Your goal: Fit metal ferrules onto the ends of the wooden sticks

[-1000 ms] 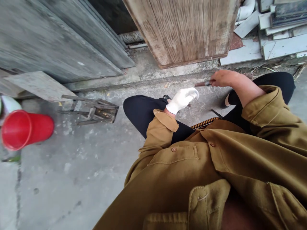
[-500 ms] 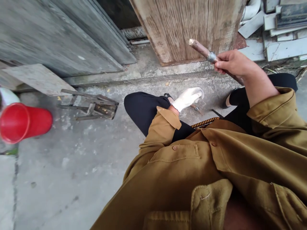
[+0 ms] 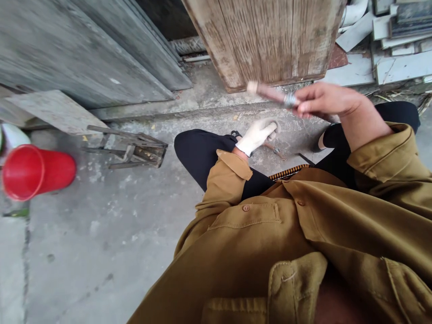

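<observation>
In the head view my bare right hand (image 3: 324, 101) is wrapped round a brownish wooden stick (image 3: 270, 93). Silvery wire or tape binds the stick just ahead of my fingers, and its pale far end is smeared by motion. Part of the stick passes behind my hand. My left hand (image 3: 258, 136), in a white glove, is low between my knees with its fingers curled closed. What those fingers hold, if anything, is hidden. Just beside the glove a thin brownish piece (image 3: 277, 151) shows against the concrete, too small to name.
Ahead stands a wooden plank panel (image 3: 259, 45), with grey boards (image 3: 101, 49) to its left. A small wooden stool (image 3: 135, 150) lies on its side near a red bucket (image 3: 56, 173). Stacked white boards and tiles (image 3: 401, 67) fill the far right.
My right hand has swung the stick down and to the left, toward the gloved hand. My left hand has shifted slightly left and stays closed.
</observation>
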The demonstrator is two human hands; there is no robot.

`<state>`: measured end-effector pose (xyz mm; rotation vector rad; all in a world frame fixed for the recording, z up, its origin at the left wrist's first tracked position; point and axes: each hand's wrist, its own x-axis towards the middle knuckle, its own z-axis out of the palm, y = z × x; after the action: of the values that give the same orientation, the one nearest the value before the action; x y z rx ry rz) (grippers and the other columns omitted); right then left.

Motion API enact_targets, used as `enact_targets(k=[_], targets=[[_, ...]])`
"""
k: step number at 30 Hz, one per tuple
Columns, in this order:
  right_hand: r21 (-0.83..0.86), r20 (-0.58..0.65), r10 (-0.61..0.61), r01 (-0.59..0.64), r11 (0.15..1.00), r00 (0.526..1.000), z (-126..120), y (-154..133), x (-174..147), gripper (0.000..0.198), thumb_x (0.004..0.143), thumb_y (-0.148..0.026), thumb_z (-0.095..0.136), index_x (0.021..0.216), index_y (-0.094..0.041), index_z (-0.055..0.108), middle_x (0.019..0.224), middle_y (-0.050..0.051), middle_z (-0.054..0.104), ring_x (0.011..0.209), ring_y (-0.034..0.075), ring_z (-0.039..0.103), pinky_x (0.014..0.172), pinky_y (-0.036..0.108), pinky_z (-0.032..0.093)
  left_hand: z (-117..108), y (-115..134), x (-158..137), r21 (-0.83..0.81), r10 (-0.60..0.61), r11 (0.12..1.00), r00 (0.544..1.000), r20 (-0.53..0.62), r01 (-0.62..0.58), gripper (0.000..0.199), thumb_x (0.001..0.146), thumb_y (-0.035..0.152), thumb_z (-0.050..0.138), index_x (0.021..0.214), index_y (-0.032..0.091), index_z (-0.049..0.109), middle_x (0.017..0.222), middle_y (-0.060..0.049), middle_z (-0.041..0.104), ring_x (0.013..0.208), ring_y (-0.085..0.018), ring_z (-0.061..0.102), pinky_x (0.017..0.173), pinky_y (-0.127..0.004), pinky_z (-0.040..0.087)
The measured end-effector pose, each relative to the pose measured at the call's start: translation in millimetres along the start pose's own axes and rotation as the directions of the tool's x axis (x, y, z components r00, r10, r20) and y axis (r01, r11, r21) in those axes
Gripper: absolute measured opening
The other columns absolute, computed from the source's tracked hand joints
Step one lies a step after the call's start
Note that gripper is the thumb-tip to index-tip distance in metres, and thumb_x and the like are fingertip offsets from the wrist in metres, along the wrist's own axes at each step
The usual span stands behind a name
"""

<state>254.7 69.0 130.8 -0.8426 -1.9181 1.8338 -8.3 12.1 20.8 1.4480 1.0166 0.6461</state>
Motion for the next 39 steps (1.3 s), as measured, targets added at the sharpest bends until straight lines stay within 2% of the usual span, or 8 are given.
enact_targets(k=[6,11,18,22,27,31,36,39], targets=[[-0.212,-0.715,0.183,-0.458,0.864,0.675,-15.6,6.4,8.6,0.008,0.097,-0.009,0.065,0.090,-0.013,0.064,0.082,0.005,0.065,0.076,0.014,0.058,0.079,0.029,0.047,6.3,12.7,-6.1,0.028,-0.021,1.000,0.958,0.287,0.013,0.025,0.102,0.034,0.063,0.090,0.015,0.073,0.074,-0.002,0.067,0.058,-0.009,0.051,0.058,-0.022,0.041],[-0.765,-0.401,0.440,-0.558,0.322,0.803,-1.9,32.5,23.3,0.012,0.099,-0.019,0.072,0.105,-0.011,0.078,0.118,0.019,0.077,0.115,0.030,0.070,0.100,0.041,0.051,-9.9,33.7,-19.1,-0.070,0.023,0.997,0.994,0.108,-0.016,0.029,0.100,0.041,0.069,0.086,0.015,0.070,0.084,-0.006,0.074,0.059,-0.008,0.053,0.058,-0.023,0.044],[-0.515,0.496,0.592,-0.333,0.790,0.635,15.2,10.0,8.9,0.038,0.085,-0.053,0.087,0.093,-0.017,0.077,0.083,0.001,0.072,0.080,0.016,0.067,0.080,0.030,0.055,-21.0,29.0,-11.6,0.027,0.019,1.000,0.939,-0.345,-0.010,0.030,0.106,0.041,0.062,0.086,0.019,0.064,0.079,-0.003,0.068,0.061,-0.009,0.056,0.060,-0.022,0.048],[-0.129,0.118,0.143,-0.128,0.983,0.983,-3.3,-6.1,-3.3,0.055,0.085,-0.070,0.082,0.098,-0.019,0.069,0.088,0.003,0.069,0.077,0.015,0.061,0.076,0.029,0.054,-11.6,17.9,-3.1,0.073,-0.022,0.997,0.971,-0.239,0.040,0.027,0.105,0.034,0.060,0.084,0.018,0.067,0.076,-0.003,0.067,0.061,-0.010,0.055,0.059,-0.023,0.048],[-0.501,-0.563,0.214,-0.536,0.679,0.798,-17.2,14.0,8.9,0.026,0.109,-0.033,0.059,0.116,-0.010,0.069,0.113,0.019,0.074,0.099,0.022,0.066,0.094,0.037,0.050,-0.7,19.4,-6.4,0.105,0.004,0.994,0.980,0.197,-0.025,0.022,0.099,0.029,0.062,0.086,0.015,0.072,0.077,-0.003,0.069,0.060,-0.011,0.055,0.062,-0.024,0.047],[-0.806,-0.284,0.530,-0.498,0.318,0.799,-1.0,34.9,22.2,0.018,0.098,-0.021,0.069,0.111,-0.011,0.078,0.119,0.019,0.077,0.115,0.032,0.069,0.100,0.043,0.049,-14.9,25.8,-11.7,0.199,0.052,0.978,0.996,0.078,-0.067,0.020,0.096,0.029,0.061,0.086,0.015,0.072,0.086,-0.006,0.074,0.074,-0.015,0.064,0.073,-0.028,0.052],[-0.731,0.368,0.671,-0.246,0.637,0.644,22.7,21.8,19.3,0.010,0.091,-0.017,0.075,0.101,-0.016,0.078,0.091,0.002,0.074,0.090,0.018,0.065,0.086,0.030,0.048,-28.9,20.4,-11.4,0.328,0.116,0.943,0.982,-0.150,-0.061,0.016,0.095,0.027,0.061,0.086,0.017,0.071,0.092,-0.006,0.076,0.090,-0.021,0.070,0.088,-0.033,0.056],[-0.453,0.451,0.458,-0.245,0.857,0.766,15.2,0.2,7.3,0.027,0.088,-0.041,0.084,0.094,-0.018,0.073,0.083,0.000,0.067,0.083,0.016,0.060,0.079,0.027,0.048,-24.3,10.1,-6.8,0.271,0.117,0.961,0.973,-0.201,-0.060,0.021,0.101,0.031,0.058,0.094,0.017,0.073,0.089,-0.006,0.075,0.084,-0.018,0.069,0.082,-0.030,0.054]])
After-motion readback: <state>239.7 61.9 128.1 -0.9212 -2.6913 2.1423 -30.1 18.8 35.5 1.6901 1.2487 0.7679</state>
